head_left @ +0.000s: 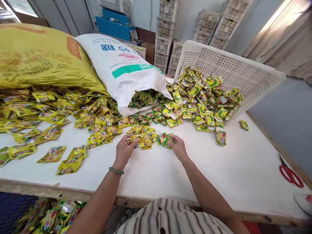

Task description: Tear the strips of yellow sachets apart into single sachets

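My left hand (123, 150) is closed, thumb and fingers pinching a small yellow packet (139, 142) at the edge of a little group of yellow packets (147, 136). To its right, my right hand (179, 149) has its fingers closed on a small green packet (170, 143), with another green packet (161, 138) lying beside it. Behind my hands, green packets (146, 118) spill from the mouth of a white sack (143, 79). Small yellow-green boxes (207, 100) pour out of a tipped white plastic crate (234, 61) at the right.
A large yellow sack (46, 58) lies at the left above heaped yellow packets (51, 113). Red-handled scissors (290, 175) rest near the right edge of the white table (219, 185). Stacked crates (164, 39) stand by the wall. Below the table's front edge are more packets (52, 216).
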